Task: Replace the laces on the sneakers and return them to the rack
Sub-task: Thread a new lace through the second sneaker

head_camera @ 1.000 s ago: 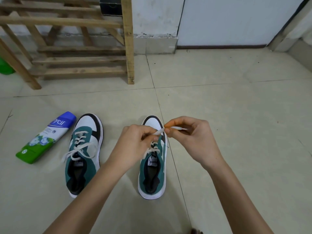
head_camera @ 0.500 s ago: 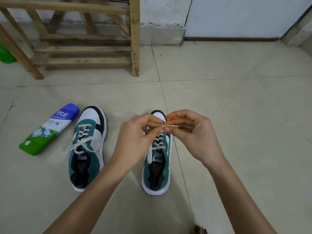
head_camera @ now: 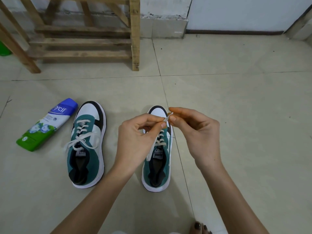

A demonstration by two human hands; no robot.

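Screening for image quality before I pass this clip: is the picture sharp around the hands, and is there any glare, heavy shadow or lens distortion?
Head view: light is soft and even, no glare on the floor, shadows faint. Head view: the left hand, right hand, lace and the sneaker logo are sharp. Head view: the wide-angle lens bows the tile joints and leans the rack.

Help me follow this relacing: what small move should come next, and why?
Probably lower the lace tip to the next free eyelet of the right-hand sneaker. The left hand and right hand pinch it above the toe, the rest hangs loose, and the other sneaker is tied.
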